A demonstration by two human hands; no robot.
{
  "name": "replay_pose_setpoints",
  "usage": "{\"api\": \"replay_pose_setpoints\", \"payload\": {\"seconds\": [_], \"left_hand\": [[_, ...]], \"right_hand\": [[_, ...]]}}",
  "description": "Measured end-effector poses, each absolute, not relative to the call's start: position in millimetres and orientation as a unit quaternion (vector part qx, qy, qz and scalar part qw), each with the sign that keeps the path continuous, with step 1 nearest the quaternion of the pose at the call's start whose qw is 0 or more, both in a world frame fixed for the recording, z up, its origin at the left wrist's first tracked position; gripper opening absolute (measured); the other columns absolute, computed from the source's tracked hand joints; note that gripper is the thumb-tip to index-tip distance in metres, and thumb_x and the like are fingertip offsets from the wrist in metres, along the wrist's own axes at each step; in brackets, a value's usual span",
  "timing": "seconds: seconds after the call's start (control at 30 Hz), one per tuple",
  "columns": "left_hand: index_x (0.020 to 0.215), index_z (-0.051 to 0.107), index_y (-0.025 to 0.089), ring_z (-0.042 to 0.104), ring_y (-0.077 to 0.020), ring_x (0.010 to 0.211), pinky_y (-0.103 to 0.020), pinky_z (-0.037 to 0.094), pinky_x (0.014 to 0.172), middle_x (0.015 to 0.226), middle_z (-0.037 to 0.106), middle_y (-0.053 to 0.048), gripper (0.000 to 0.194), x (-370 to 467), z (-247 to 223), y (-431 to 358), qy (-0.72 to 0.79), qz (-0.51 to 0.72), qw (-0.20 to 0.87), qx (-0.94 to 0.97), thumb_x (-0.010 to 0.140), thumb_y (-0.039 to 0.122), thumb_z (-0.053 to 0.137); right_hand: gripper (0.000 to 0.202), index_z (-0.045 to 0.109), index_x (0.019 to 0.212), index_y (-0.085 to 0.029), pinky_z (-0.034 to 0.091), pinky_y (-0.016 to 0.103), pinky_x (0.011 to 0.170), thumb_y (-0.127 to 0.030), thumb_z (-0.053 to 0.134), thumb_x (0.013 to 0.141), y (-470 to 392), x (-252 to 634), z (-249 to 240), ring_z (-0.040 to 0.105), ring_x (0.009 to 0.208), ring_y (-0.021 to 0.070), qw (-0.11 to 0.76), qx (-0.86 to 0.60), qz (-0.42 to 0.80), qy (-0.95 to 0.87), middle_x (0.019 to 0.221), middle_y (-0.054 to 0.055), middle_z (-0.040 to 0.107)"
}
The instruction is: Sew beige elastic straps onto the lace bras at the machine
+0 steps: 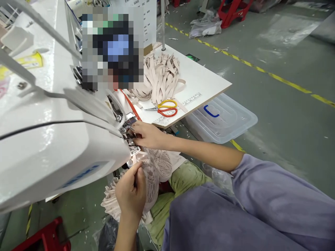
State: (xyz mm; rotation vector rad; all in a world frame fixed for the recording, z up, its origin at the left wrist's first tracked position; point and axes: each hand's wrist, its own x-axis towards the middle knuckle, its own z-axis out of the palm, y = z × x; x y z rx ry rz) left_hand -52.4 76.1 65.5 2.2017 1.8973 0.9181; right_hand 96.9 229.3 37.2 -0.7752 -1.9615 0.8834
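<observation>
Being finger-pinched by the left hand, lace fabric might be puckered by uneven tugging; the right hand's closure cannot be told.

One left hand, one right hand, one near sewing machine, one pair of scissors, one lidded box

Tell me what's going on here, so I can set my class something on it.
A person is at a white sewing machine. The left hand pinches the edge of some pale lacy fabric hanging near the machine's working end. The right hand reaches in beside it, fingertips partly hidden, so its grip is unclear. Yellow-and-red-handled scissors lie on the white tabletop, beside a heap of pale strips.
</observation>
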Motion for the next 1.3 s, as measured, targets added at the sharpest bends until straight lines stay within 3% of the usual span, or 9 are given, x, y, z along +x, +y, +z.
{"api": "replay_pose_setpoints", "payload": {"seconds": [0.4,0.57,0.73,1.3], "left_hand": [[0.111,0.074,0.025,0.075,-0.0162,0.083,-0.022,0.056,0.071,0.101,0.079,-0.001,0.026,-60,60,75,0.676,0.327,0.107,0.651,0.093,0.027,0.056],[0.108,0.077,0.027,0.075,-0.0176,0.077,-0.022,0.054,0.060,0.096,0.079,-0.001,0.025,-61,65,80,0.693,0.309,0.113,0.641,0.093,0.030,0.057],[0.107,0.078,0.026,0.075,-0.0196,0.074,-0.023,0.053,0.054,0.091,0.079,-0.003,0.026,-64,66,84,0.689,0.311,0.104,0.646,0.091,0.033,0.058],[0.105,0.077,0.023,0.067,-0.0153,0.061,-0.025,0.047,0.054,0.082,0.077,-0.002,0.024,-71,63,74,0.709,0.326,0.073,0.621,0.091,0.034,0.059]], "right_hand": [[0.004,0.058,0.080,-0.017,0.043,0.028,0.077,-0.014,0.058,0.082,224,94,42,0.055,0.091,0.0174,0.397,-0.325,0.344,-0.786,0.103,0.005,0.059],[0.007,0.055,0.075,-0.018,0.042,0.029,0.072,-0.014,0.058,0.080,228,92,47,0.054,0.086,0.0186,0.379,-0.343,0.335,-0.792,0.091,0.004,0.057],[0.004,0.057,0.081,-0.018,0.039,0.029,0.067,-0.017,0.060,0.080,231,91,49,0.053,0.082,0.0186,0.353,-0.360,0.333,-0.797,0.092,0.005,0.057],[0.005,0.060,0.084,-0.016,0.041,0.027,0.073,-0.012,0.060,0.080,226,89,44,0.055,0.089,0.0174,0.415,-0.329,0.347,-0.774,0.099,0.005,0.060]]}}
